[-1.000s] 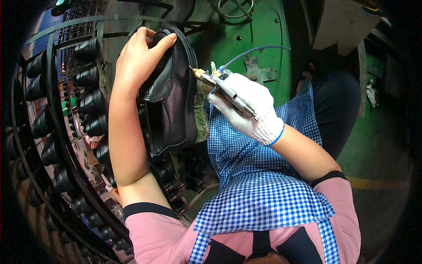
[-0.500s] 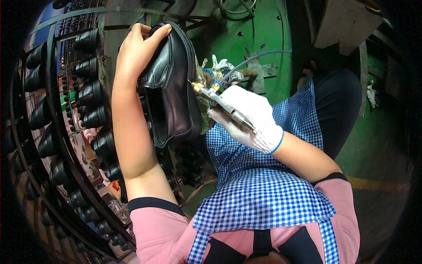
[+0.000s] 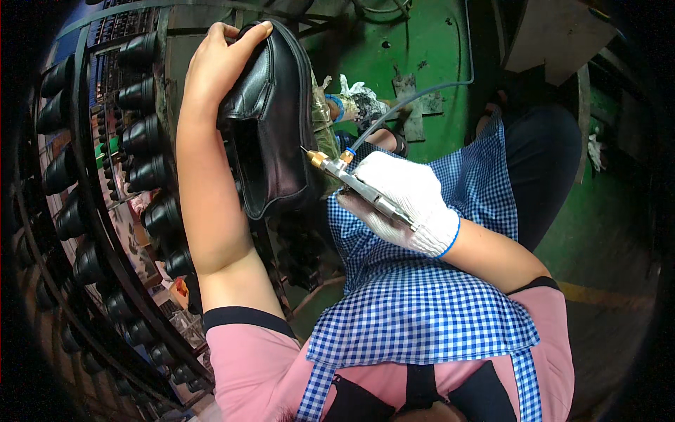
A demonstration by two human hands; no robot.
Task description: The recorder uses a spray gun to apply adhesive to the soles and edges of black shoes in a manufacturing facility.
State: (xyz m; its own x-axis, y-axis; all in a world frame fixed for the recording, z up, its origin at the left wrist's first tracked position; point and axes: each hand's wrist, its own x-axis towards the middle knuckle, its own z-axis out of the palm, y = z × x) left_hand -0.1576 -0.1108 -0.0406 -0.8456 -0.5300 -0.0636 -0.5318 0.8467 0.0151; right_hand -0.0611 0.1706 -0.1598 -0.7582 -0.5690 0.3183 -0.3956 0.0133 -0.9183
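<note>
My bare left hand (image 3: 218, 63) grips the top end of a black leather shoe (image 3: 278, 119), holding it upright in front of me with its sole turned to the right. In a white knit glove, my right hand (image 3: 404, 204) is closed around a slim metal spray tool (image 3: 355, 184). The tool's brass tip points at the shoe's sole edge and sits just beside it. A thin blue hose (image 3: 401, 105) runs up and away from the tool.
A curved rack of several black shoe lasts (image 3: 151, 126) fills the left side. Green floor (image 3: 429, 49) lies beyond the shoe, with a sandalled foot (image 3: 365, 112) on it. A blue checked apron (image 3: 422, 302) covers my lap.
My left hand has lifted the shoe higher and tilted it more upright. My right hand with the tool has dropped slightly, its tip staying near the sole edge.
</note>
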